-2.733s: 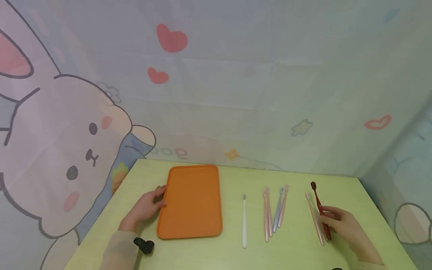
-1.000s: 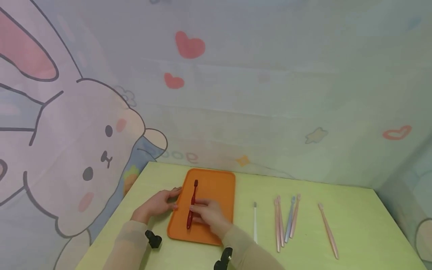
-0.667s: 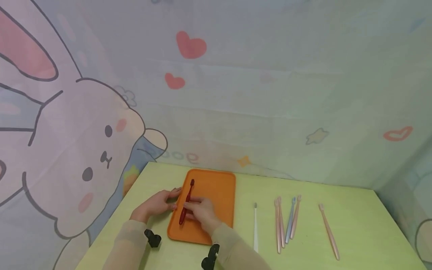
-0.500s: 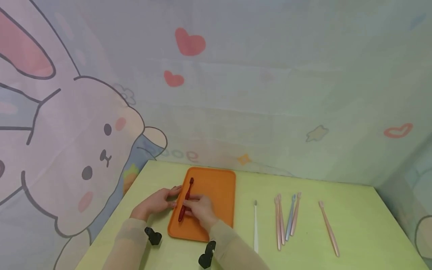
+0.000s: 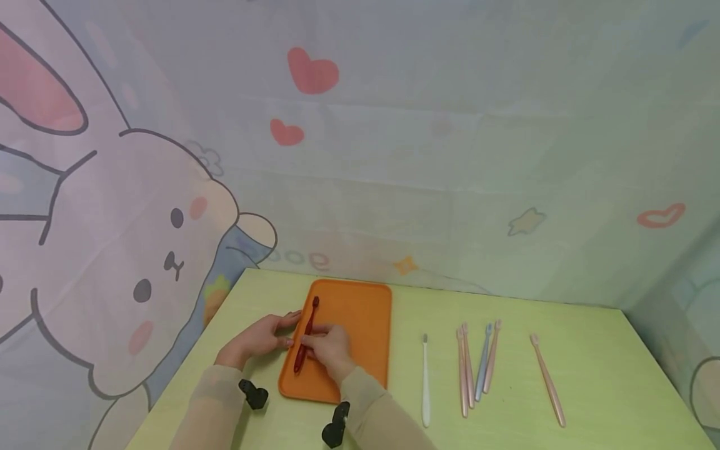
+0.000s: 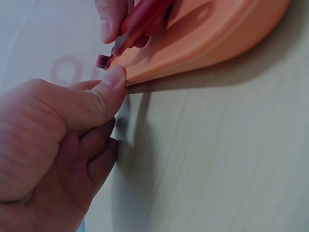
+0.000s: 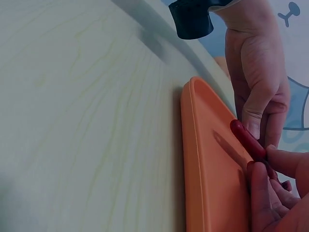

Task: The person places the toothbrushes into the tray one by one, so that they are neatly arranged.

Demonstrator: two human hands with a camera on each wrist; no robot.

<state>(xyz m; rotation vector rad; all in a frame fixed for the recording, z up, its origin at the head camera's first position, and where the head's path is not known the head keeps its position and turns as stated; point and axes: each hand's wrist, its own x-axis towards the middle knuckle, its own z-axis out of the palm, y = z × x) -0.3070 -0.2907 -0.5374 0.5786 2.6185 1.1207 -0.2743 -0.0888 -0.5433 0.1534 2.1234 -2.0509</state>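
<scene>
Red toothbrush (image 5: 300, 359), likely light and stiff, suits the right hand's (image 5: 332, 350) mid-handle pinch, the left hand's (image 5: 260, 336) relaxed fingers touching an orange tray (image 5: 367, 334).

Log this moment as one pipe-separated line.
right hand: pinches red toothbrush over orange tray | left hand: touches tray's left rim | on table: white toothbrush, blue toothbrush, four pink toothbrushes

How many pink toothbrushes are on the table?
4: the leftmost pink brush, a second pink brush beside it, a third pink brush just right of the blue brush, and a fourth pink brush farther right.
</scene>
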